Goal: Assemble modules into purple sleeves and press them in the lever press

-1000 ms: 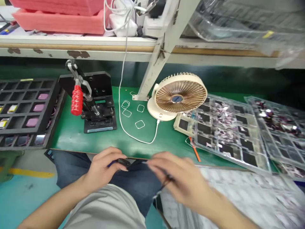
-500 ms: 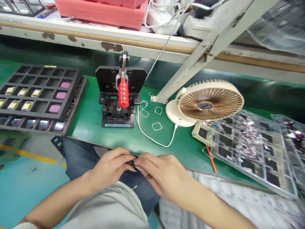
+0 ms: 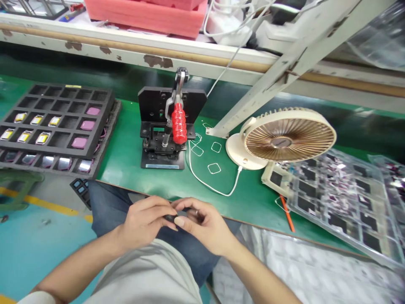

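The left hand [image 3: 144, 221] and the right hand [image 3: 202, 223] are close together above the person's lap, just in front of the bench edge, and a small black part [image 3: 171, 218] sits between them (what kind of part it is, the view does not show clearly). The left hand pinches it with the thumb and bent fingers. The right thumb and forefinger press on it from the other side, while the other right fingers are a little spread.

Beyond the hands, on the green bench [image 3: 126, 169], stands a hand press [image 3: 163, 147] with a red handle [image 3: 179, 123]. To its left lies a black tray [image 3: 60, 148] with small yellow and pink pieces in its cells. To its right are a cream fan [image 3: 281, 141] and a clear plastic tray [image 3: 335, 202] with dark pieces, and an orange stick [image 3: 287, 213] lies at the edge of this tray.
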{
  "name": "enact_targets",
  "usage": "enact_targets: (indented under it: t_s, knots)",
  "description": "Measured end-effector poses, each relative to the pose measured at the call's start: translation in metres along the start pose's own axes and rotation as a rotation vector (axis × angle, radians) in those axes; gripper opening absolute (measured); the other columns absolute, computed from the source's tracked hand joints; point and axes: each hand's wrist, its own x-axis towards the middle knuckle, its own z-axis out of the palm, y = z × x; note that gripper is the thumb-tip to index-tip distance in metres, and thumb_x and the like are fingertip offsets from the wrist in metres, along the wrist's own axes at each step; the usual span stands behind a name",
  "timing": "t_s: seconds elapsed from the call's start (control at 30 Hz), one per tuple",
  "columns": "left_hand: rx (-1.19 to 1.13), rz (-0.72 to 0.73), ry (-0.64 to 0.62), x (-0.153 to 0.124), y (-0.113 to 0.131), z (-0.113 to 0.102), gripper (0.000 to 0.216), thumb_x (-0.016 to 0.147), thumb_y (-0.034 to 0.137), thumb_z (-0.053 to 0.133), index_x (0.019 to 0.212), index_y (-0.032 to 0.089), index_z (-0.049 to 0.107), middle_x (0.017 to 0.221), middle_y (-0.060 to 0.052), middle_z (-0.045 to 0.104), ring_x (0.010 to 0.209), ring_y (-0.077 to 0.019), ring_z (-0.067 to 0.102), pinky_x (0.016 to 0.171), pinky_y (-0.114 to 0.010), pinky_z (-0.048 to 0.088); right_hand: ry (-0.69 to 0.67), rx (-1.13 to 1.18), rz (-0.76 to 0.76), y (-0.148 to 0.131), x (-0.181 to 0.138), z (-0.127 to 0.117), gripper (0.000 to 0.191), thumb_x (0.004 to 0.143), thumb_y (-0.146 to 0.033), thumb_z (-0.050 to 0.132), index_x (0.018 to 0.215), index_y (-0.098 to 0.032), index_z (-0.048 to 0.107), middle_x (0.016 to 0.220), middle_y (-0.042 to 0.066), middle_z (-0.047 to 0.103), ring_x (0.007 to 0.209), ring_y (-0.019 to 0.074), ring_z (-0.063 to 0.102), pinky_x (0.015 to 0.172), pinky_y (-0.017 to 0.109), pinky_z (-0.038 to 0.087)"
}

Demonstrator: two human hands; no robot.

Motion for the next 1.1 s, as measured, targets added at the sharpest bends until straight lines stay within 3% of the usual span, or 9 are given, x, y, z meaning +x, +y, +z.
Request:
enact_targets:
  t_s: [0.17, 0.3, 0.4, 0.5, 0.67, 0.87, 0.97, 1.03, 1.1]
  knots:
    - [-0.23, -0.124, 0.078, -0.006, -0.011, 0.004, 0.023, 0.091, 0.013, 0.082, 0.11, 0.025, 0.079, 0.101, -0.006, 0.077, 0.091, -0.0203, 0.078, 0.084, -0.034, 0.066, 0.132, -0.235, -0.167, -0.003, 0.004, -0.006, 0.036, 0.106, -0.052, 0.062, 0.095, -0.021, 0.077, 0.093, 0.006, 0.078, 0.084, 0.0198, 0.073, 0.077, 0.031, 0.058]
    - [-0.122, -0.196, 0.115, -0.003, -0.021, -0.001, 0.03, 0.095, 0.02, 0.078, 0.125, 0.026, 0.076, 0.106, -0.008, 0.075, 0.097, -0.0221, 0.076, 0.088, -0.035, 0.065, 0.414, -0.514, -0.45, -0.034, 0.016, -0.027, 0.035, 0.11, -0.038, 0.058, 0.086, -0.023, 0.077, 0.085, 0.006, 0.077, 0.078, 0.0201, 0.073, 0.072, 0.032, 0.059]
    - [0.067, -0.136, 0.105, 0.012, -0.034, -0.008, 0.025, 0.101, 0.02, 0.07, 0.125, 0.026, 0.076, 0.112, -0.008, 0.075, 0.101, -0.0209, 0.075, 0.091, -0.035, 0.064, 0.648, -0.754, -0.809, -0.077, 0.037, -0.036, 0.016, 0.106, -0.027, 0.065, 0.115, -0.027, 0.078, 0.115, 0.008, 0.079, 0.091, 0.0219, 0.076, 0.08, 0.035, 0.062]
    - [0.301, 0.011, 0.08, 0.033, -0.054, -0.012, 0.019, 0.102, 0.022, 0.069, 0.119, 0.023, 0.078, 0.114, -0.01, 0.078, 0.108, -0.0236, 0.075, 0.099, -0.041, 0.062, 0.579, -1.011, -1.073, -0.111, 0.065, -0.034, 0.047, 0.101, -0.034, 0.075, 0.147, -0.03, 0.063, 0.148, 0.01, 0.067, 0.108, 0.0247, 0.077, 0.085, 0.034, 0.063]
    - [0.406, 0.036, 0.04, 0.05, -0.087, -0.009, 0.018, 0.099, 0.02, 0.073, 0.115, 0.022, 0.079, 0.117, -0.01, 0.082, 0.118, -0.0302, 0.075, 0.109, -0.055, 0.058, 0.422, -1.241, -1.168, -0.129, 0.106, -0.024, 0.028, 0.11, -0.033, 0.062, 0.137, -0.028, 0.067, 0.141, 0.005, 0.073, 0.11, 0.0185, 0.079, 0.078, 0.022, 0.061]
    - [0.393, 0.019, 0.078, 0.042, -0.091, -0.008, 0.017, 0.099, 0.02, 0.072, 0.114, 0.024, 0.08, 0.119, -0.008, 0.081, 0.118, -0.0279, 0.075, 0.109, -0.051, 0.059, 0.877, -0.967, -1.168, -0.177, 0.108, -0.017, 0.031, 0.113, -0.044, 0.054, 0.128, -0.022, 0.07, 0.114, 0.007, 0.08, 0.106, 0.0221, 0.078, 0.086, 0.032, 0.063]
    - [0.4, -0.027, 0.19, 0.032, -0.081, -0.021, 0.017, 0.101, 0.026, 0.07, 0.115, 0.024, 0.08, 0.117, -0.01, 0.079, 0.111, -0.0265, 0.074, 0.1, -0.046, 0.062, 0.888, -0.949, -1.225, -0.153, 0.095, -0.012, 0.02, 0.11, -0.03, 0.058, 0.1, -0.022, 0.073, 0.091, 0.004, 0.079, 0.082, 0.018, 0.076, 0.074, 0.03, 0.059]
    - [0.408, -0.071, 0.257, 0.023, -0.075, -0.034, 0.018, 0.102, 0.027, 0.069, 0.116, 0.024, 0.08, 0.112, -0.009, 0.078, 0.106, -0.0251, 0.075, 0.097, -0.043, 0.062, 0.625, -1.05, -1.137, -0.107, 0.091, -0.01, 0.017, 0.108, -0.024, 0.061, 0.097, -0.023, 0.073, 0.086, 0.001, 0.079, 0.074, 0.0148, 0.075, 0.068, 0.027, 0.056]
    - [0.418, -0.107, 0.299, 0.014, -0.071, -0.046, 0.018, 0.102, 0.026, 0.069, 0.117, 0.024, 0.079, 0.111, -0.009, 0.079, 0.104, -0.0236, 0.076, 0.097, -0.04, 0.062, 0.39, -1.187, -0.912, -0.055, 0.096, -0.009, 0.019, 0.11, -0.026, 0.058, 0.109, -0.023, 0.076, 0.105, 0.003, 0.083, 0.086, 0.0148, 0.078, 0.071, 0.025, 0.057]
